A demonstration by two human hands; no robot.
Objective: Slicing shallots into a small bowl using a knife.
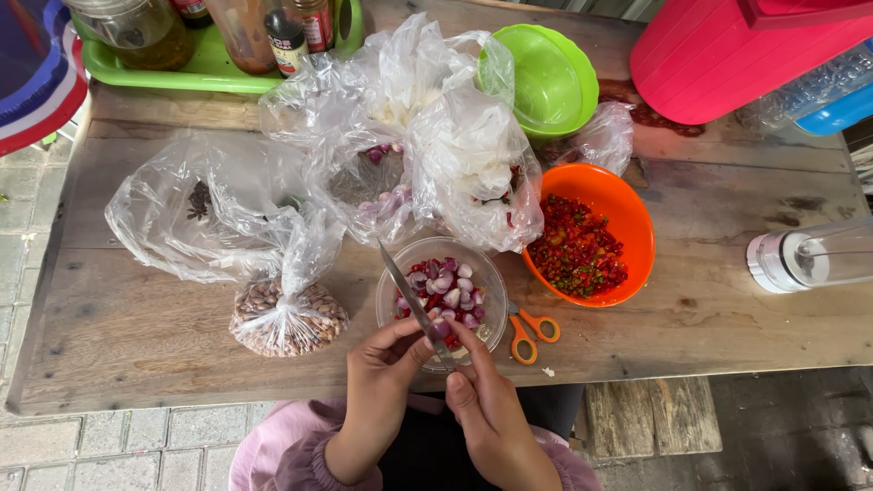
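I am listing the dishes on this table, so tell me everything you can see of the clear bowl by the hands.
The clear bowl is small, round and see-through, plastic or glass by its look. It stands upright near the wooden table's front edge, holding peeled purple shallots and some red bits. A knife blade slants over it, held where both hands meet at its near rim: left hand, right hand. Orange-handled scissors lie beside it.

Scissors [530, 332] lie between clear bowl [486, 273] and chilli bowl [627, 218].
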